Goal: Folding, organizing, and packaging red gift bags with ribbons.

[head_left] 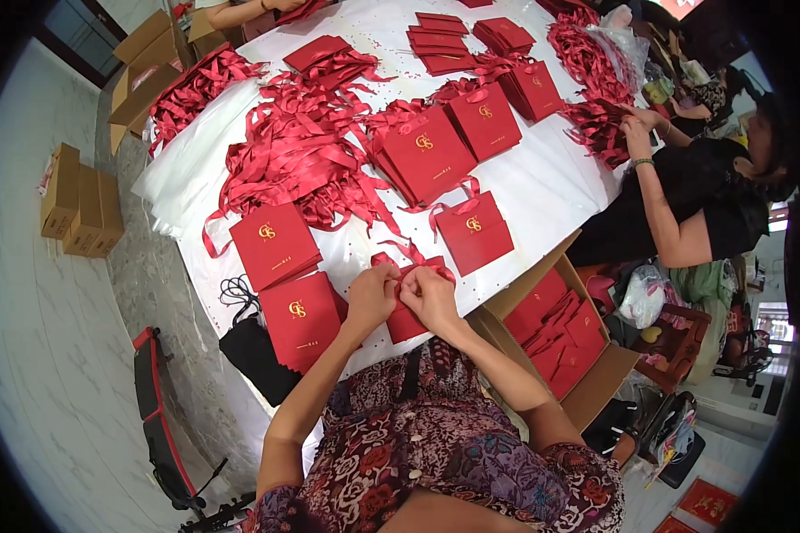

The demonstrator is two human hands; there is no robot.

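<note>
While both hands meet at the near counter (542,191) edge, left hand (371,298) and right hand (431,298) pinch a red ribbon (409,262) with clenched fingers, steadying the small red bag (406,324) beneath.

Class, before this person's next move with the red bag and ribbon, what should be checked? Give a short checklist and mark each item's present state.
1. Both hands on the work: left hand and right hand meet at the red paper bag: ok.
2. Ribbon at the fingers: ok.
3. Ribbon threaded or knotted: cannot tell, fingers hide it.
4. Bag resting on the white table cover: ok.
5. More flat bags in the cardboard box at the right: ok.
</note>
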